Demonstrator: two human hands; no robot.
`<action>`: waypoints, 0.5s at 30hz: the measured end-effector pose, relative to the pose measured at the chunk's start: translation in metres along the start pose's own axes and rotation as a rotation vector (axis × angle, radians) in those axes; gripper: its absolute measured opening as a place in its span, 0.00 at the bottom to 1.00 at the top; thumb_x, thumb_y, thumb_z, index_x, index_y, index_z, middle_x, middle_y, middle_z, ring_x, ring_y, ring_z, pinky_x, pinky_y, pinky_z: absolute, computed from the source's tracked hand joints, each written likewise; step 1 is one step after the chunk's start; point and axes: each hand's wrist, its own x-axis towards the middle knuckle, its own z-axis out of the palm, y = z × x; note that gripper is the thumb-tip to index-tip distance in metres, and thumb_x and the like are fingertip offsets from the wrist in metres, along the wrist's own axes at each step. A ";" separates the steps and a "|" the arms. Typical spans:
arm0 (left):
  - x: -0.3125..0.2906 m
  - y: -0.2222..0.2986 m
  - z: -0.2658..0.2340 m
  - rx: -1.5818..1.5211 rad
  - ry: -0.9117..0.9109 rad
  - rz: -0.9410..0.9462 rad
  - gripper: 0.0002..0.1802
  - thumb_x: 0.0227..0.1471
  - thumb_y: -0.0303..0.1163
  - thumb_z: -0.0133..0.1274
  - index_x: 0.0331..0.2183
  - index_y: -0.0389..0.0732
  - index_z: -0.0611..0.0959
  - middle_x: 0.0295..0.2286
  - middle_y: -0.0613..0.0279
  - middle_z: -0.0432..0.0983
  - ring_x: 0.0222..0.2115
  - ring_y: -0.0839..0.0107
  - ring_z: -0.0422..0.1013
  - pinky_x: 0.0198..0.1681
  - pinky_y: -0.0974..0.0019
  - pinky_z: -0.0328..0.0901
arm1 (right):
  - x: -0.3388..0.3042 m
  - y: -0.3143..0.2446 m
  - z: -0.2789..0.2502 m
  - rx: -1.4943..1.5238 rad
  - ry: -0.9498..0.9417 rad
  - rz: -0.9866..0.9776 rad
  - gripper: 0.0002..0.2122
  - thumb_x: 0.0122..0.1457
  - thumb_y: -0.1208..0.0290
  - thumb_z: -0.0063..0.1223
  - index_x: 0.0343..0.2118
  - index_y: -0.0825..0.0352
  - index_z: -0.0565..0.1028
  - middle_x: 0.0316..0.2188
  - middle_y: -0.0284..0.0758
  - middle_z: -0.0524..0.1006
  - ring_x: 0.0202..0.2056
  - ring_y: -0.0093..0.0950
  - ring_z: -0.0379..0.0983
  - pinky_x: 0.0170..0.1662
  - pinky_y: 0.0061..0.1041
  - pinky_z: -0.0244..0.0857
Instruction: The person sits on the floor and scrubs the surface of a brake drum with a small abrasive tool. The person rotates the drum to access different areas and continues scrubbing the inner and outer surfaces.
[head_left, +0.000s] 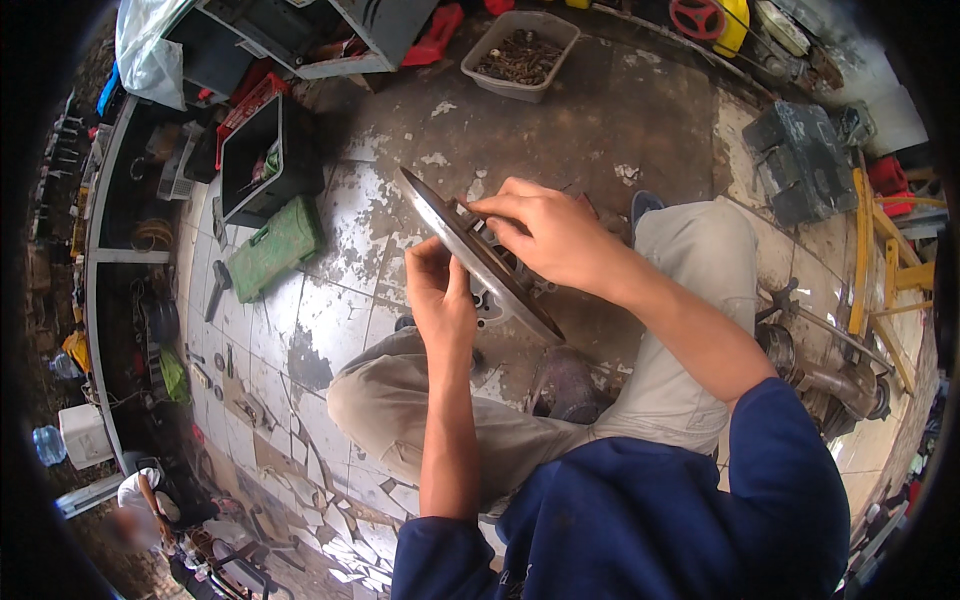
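A round metal disc (437, 208), like a flywheel or clutch plate, stands tilted in front of me, seen nearly edge-on. My left hand (440, 305) supports it from the left, its fingers bent against the disc and the thumb up. From the right, my right hand (545, 232) reaches to the disc's other face, thumb and forefinger pinched near its middle. What those fingertips hold is too small to make out. Metal parts with holes (487, 308) show around the disc's lower side, partly hidden by it.
A grey tub of small metal parts (528, 58) stands at the far side. To the left lie a green case (275, 248), a hammer (217, 290) and a black crate (262, 165). A dark toolbox (800, 160) and yellow frame (862, 250) are right. Another person (145, 495) sits far lower left.
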 end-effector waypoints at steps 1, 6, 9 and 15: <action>0.000 0.002 0.001 0.007 0.002 -0.007 0.10 0.61 0.21 0.50 0.44 0.34 0.71 0.39 0.60 0.74 0.41 0.75 0.71 0.48 0.71 0.65 | 0.000 0.006 0.005 -0.011 -0.006 0.005 0.13 0.60 0.72 0.50 0.46 0.67 0.78 0.39 0.43 0.76 0.38 0.41 0.76 0.42 0.36 0.69; 0.000 -0.004 -0.002 -0.044 -0.005 0.005 0.10 0.61 0.21 0.49 0.44 0.34 0.71 0.39 0.60 0.74 0.41 0.76 0.71 0.48 0.72 0.65 | -0.001 -0.003 -0.001 0.014 -0.007 0.018 0.13 0.60 0.72 0.50 0.46 0.68 0.78 0.39 0.43 0.76 0.37 0.42 0.76 0.43 0.36 0.69; 0.000 -0.003 -0.001 -0.027 -0.002 -0.009 0.10 0.61 0.20 0.49 0.44 0.34 0.71 0.39 0.60 0.74 0.41 0.76 0.71 0.48 0.72 0.65 | 0.000 -0.002 0.000 0.015 -0.020 0.032 0.13 0.60 0.72 0.50 0.46 0.68 0.78 0.39 0.43 0.76 0.38 0.42 0.76 0.43 0.36 0.69; 0.001 -0.002 -0.001 -0.041 -0.026 0.008 0.10 0.61 0.20 0.49 0.44 0.35 0.71 0.40 0.60 0.74 0.42 0.76 0.71 0.49 0.71 0.65 | 0.000 -0.001 0.000 0.002 0.012 0.018 0.13 0.59 0.72 0.49 0.46 0.67 0.79 0.39 0.42 0.77 0.38 0.42 0.76 0.44 0.36 0.69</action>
